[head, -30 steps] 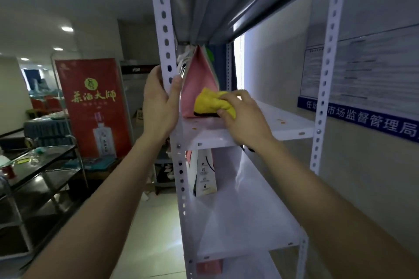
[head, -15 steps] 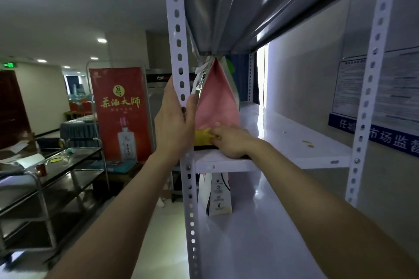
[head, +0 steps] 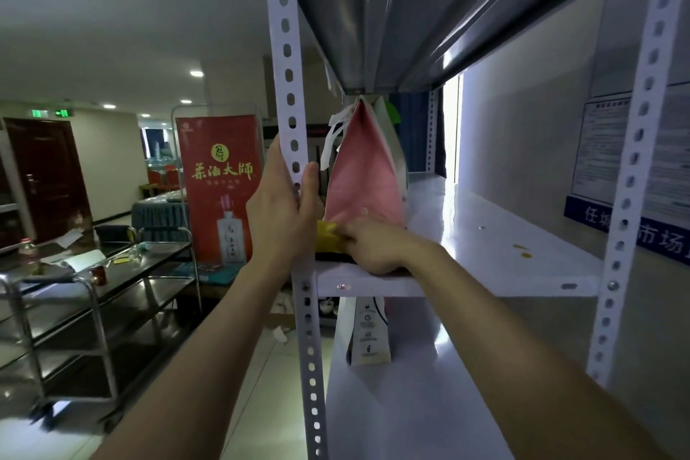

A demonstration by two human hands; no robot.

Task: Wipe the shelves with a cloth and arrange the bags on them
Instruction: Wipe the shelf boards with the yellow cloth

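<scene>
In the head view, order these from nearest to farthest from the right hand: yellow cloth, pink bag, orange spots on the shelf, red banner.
1. yellow cloth, under the right hand
2. pink bag, just behind
3. orange spots, to the right on the same shelf
4. red banner, far left, beyond the shelving

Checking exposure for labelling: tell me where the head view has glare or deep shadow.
Head view: the bright doorway is blown out and throws glare along the shelf; the upper shelf's underside is dark; wide-angle bowing bends the uprights.
</scene>
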